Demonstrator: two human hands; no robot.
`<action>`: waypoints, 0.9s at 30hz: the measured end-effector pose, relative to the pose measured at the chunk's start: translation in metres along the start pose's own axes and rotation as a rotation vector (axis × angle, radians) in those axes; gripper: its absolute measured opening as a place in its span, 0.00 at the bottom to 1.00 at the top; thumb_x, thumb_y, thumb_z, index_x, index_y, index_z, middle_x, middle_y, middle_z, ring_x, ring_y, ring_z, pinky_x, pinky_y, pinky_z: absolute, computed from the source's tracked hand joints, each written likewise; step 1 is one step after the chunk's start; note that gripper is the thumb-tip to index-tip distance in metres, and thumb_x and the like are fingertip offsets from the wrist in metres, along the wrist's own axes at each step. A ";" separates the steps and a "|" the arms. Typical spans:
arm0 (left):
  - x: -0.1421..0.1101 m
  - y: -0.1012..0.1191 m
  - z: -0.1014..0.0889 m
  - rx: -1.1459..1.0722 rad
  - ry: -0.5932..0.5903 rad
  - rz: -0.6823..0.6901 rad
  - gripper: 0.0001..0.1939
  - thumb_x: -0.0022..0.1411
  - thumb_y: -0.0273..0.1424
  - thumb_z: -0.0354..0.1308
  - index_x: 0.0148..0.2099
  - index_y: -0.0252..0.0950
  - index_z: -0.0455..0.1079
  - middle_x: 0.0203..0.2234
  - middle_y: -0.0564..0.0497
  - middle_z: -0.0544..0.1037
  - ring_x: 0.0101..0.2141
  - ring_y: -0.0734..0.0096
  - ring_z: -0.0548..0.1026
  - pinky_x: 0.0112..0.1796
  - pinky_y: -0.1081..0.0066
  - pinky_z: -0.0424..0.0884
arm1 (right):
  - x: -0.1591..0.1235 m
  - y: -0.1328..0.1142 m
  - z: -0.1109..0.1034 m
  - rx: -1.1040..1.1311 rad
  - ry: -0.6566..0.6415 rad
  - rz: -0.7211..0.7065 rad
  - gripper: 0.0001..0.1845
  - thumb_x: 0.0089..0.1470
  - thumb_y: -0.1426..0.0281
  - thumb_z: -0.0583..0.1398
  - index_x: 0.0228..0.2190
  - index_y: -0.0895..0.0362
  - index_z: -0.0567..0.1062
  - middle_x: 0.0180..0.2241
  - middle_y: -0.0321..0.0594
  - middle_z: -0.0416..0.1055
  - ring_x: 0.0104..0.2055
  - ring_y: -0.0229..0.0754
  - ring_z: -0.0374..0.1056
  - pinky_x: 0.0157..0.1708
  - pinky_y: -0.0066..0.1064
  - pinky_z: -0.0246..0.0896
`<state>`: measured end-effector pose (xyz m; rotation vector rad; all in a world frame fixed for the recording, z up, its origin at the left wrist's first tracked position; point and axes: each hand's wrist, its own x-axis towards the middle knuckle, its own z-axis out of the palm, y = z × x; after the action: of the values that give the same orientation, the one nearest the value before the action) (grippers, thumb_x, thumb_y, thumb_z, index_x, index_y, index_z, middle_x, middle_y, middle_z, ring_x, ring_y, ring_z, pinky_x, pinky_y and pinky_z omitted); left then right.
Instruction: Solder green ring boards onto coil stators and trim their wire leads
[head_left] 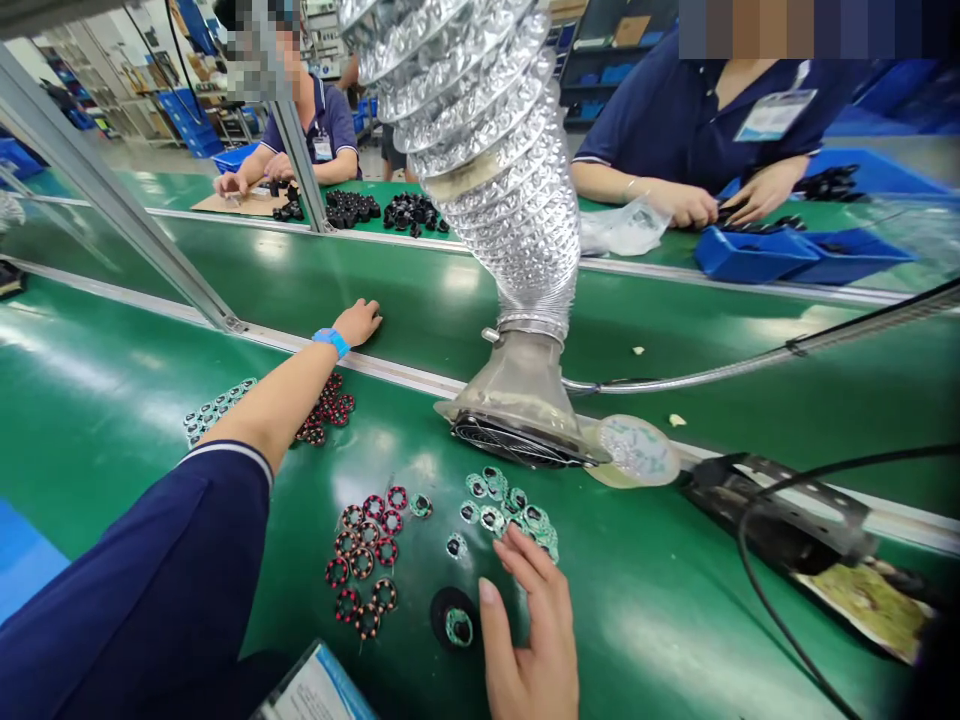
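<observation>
My left hand (pixel 358 323), with a blue band at the wrist, reaches across the metal rail. It lies on the green surface beyond, fingers slightly bent and nothing visible in them. My right hand (pixel 531 625) is open, its fingertips at a cluster of small green-and-white round pieces with black centres (pixel 491 519). Left of its thumb is a black disc (pixel 442 603) with one such piece on it. Farther left lie several red, black and copper-coloured wound rings (pixel 373 535). More rings (pixel 330 410) and rows of green-and-white pieces (pixel 217 408) sit by my left forearm.
A silver flexible duct (pixel 517 200) ends in a hood (pixel 517 400) low over the bench. Right of it are a translucent round pad (pixel 637 450), a dark metal holder (pixel 780 510) and a black cable (pixel 742 540). Two people work opposite, near blue bins (pixel 754 255) and black parts (pixel 352 209).
</observation>
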<state>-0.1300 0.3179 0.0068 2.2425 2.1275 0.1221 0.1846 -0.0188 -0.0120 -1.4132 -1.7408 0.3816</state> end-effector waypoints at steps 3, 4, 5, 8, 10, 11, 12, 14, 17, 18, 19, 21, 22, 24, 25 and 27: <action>-0.040 -0.002 -0.009 -0.035 -0.056 0.169 0.19 0.68 0.38 0.54 0.57 0.34 0.66 0.50 0.43 0.72 0.48 0.62 0.74 0.49 0.56 0.73 | 0.000 -0.007 0.001 0.044 0.005 0.009 0.15 0.62 0.69 0.56 0.50 0.54 0.69 0.54 0.47 0.67 0.57 0.44 0.65 0.51 0.38 0.65; -0.056 -0.003 -0.012 -0.046 -0.097 0.233 0.18 0.69 0.37 0.53 0.56 0.34 0.67 0.49 0.44 0.73 0.47 0.63 0.74 0.49 0.58 0.72 | 0.000 -0.009 0.002 0.057 0.009 0.010 0.15 0.62 0.69 0.55 0.50 0.54 0.70 0.53 0.47 0.67 0.56 0.44 0.65 0.50 0.38 0.66; -0.072 -0.005 -0.015 -0.056 -0.147 0.294 0.17 0.68 0.37 0.53 0.55 0.36 0.68 0.48 0.44 0.72 0.45 0.64 0.75 0.49 0.61 0.72 | 0.000 -0.010 0.003 0.067 0.013 0.008 0.14 0.62 0.69 0.55 0.50 0.53 0.70 0.53 0.47 0.68 0.56 0.44 0.66 0.50 0.39 0.66; -0.110 -0.012 -0.024 -0.094 -0.239 0.417 0.19 0.66 0.37 0.52 0.56 0.38 0.70 0.51 0.43 0.71 0.48 0.64 0.74 0.53 0.65 0.69 | 0.001 -0.012 0.004 0.094 0.034 -0.017 0.14 0.61 0.69 0.56 0.49 0.53 0.70 0.53 0.48 0.68 0.56 0.46 0.66 0.51 0.42 0.66; -0.124 -0.016 -0.030 -0.119 -0.273 0.456 0.19 0.66 0.37 0.50 0.54 0.37 0.72 0.53 0.43 0.71 0.52 0.62 0.72 0.57 0.64 0.65 | 0.003 -0.011 0.001 0.133 0.067 0.000 0.14 0.60 0.69 0.57 0.48 0.52 0.72 0.53 0.48 0.69 0.56 0.47 0.66 0.52 0.45 0.65; -0.128 -0.018 -0.034 -0.130 -0.290 0.468 0.19 0.65 0.37 0.50 0.53 0.36 0.73 0.53 0.43 0.72 0.53 0.62 0.71 0.58 0.64 0.64 | 0.006 -0.010 -0.002 0.167 0.097 0.044 0.13 0.59 0.68 0.58 0.46 0.52 0.73 0.52 0.47 0.70 0.56 0.48 0.66 0.52 0.47 0.64; -0.131 -0.020 -0.038 -0.140 -0.307 0.474 0.18 0.64 0.37 0.51 0.52 0.36 0.74 0.52 0.44 0.74 0.53 0.62 0.72 0.59 0.64 0.64 | 0.009 -0.009 -0.008 0.215 0.135 0.110 0.13 0.58 0.67 0.59 0.45 0.52 0.74 0.52 0.47 0.70 0.55 0.48 0.66 0.53 0.48 0.63; -0.136 -0.021 -0.046 -0.160 -0.313 0.466 0.19 0.62 0.36 0.51 0.52 0.37 0.73 0.52 0.46 0.76 0.54 0.63 0.72 0.59 0.63 0.63 | 0.016 -0.005 -0.024 0.389 0.290 0.307 0.13 0.55 0.64 0.61 0.42 0.53 0.76 0.52 0.46 0.70 0.53 0.48 0.67 0.50 0.46 0.64; -0.151 -0.015 -0.057 -0.198 -0.210 0.397 0.24 0.64 0.37 0.46 0.58 0.35 0.68 0.56 0.44 0.73 0.57 0.58 0.68 0.61 0.56 0.61 | 0.029 0.013 -0.059 0.734 0.643 0.614 0.17 0.46 0.69 0.66 0.40 0.55 0.76 0.46 0.42 0.73 0.49 0.43 0.70 0.50 0.40 0.61; -0.160 -0.011 -0.061 -0.214 -0.159 0.369 0.25 0.66 0.38 0.43 0.60 0.34 0.66 0.57 0.42 0.71 0.58 0.57 0.67 0.61 0.53 0.61 | 0.032 0.022 -0.073 0.771 0.713 0.657 0.16 0.44 0.71 0.66 0.38 0.56 0.75 0.43 0.40 0.73 0.46 0.41 0.70 0.46 0.37 0.62; -0.172 -0.005 -0.063 -0.231 -0.117 0.352 0.26 0.68 0.39 0.41 0.61 0.32 0.64 0.57 0.40 0.70 0.58 0.56 0.67 0.60 0.52 0.61 | 0.035 0.034 -0.086 0.788 0.760 0.697 0.15 0.43 0.73 0.65 0.37 0.56 0.73 0.41 0.39 0.72 0.42 0.40 0.71 0.43 0.37 0.62; -0.204 0.011 -0.065 -0.268 -0.088 0.364 0.26 0.69 0.41 0.41 0.59 0.30 0.65 0.55 0.39 0.72 0.55 0.58 0.70 0.58 0.54 0.65 | 0.040 0.059 -0.113 0.811 0.842 0.804 0.12 0.45 0.78 0.60 0.34 0.56 0.69 0.35 0.38 0.71 0.35 0.39 0.70 0.38 0.36 0.61; -0.224 0.020 -0.063 -0.284 -0.092 0.388 0.25 0.69 0.41 0.42 0.59 0.31 0.66 0.54 0.39 0.72 0.54 0.60 0.70 0.57 0.57 0.66 | 0.042 0.072 -0.125 0.818 0.878 0.847 0.10 0.47 0.79 0.57 0.33 0.56 0.67 0.33 0.37 0.69 0.33 0.37 0.69 0.36 0.35 0.61; -0.266 0.040 -0.054 -0.291 -0.088 0.470 0.24 0.69 0.41 0.44 0.58 0.32 0.66 0.55 0.39 0.70 0.56 0.60 0.68 0.59 0.57 0.65 | 0.047 0.098 -0.146 0.849 0.906 0.897 0.07 0.52 0.79 0.51 0.30 0.57 0.66 0.34 0.40 0.67 0.32 0.36 0.67 0.32 0.32 0.60; -0.287 0.051 -0.047 -0.268 -0.068 0.519 0.25 0.70 0.41 0.44 0.60 0.31 0.64 0.57 0.37 0.68 0.58 0.58 0.66 0.59 0.56 0.64 | 0.049 0.110 -0.154 0.875 0.893 0.918 0.08 0.55 0.79 0.49 0.29 0.59 0.66 0.35 0.42 0.66 0.32 0.35 0.66 0.30 0.31 0.59; -0.322 0.071 -0.030 -0.164 -0.013 0.586 0.30 0.67 0.44 0.50 0.64 0.31 0.60 0.61 0.34 0.63 0.61 0.49 0.61 0.60 0.48 0.62 | 0.056 0.133 -0.165 0.922 0.859 0.913 0.11 0.57 0.79 0.47 0.27 0.60 0.66 0.35 0.44 0.65 0.29 0.33 0.64 0.26 0.29 0.58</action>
<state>-0.0786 -0.0077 0.0354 2.6654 1.3311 0.2861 0.3955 0.0313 0.0196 -1.2544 -0.0792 0.7719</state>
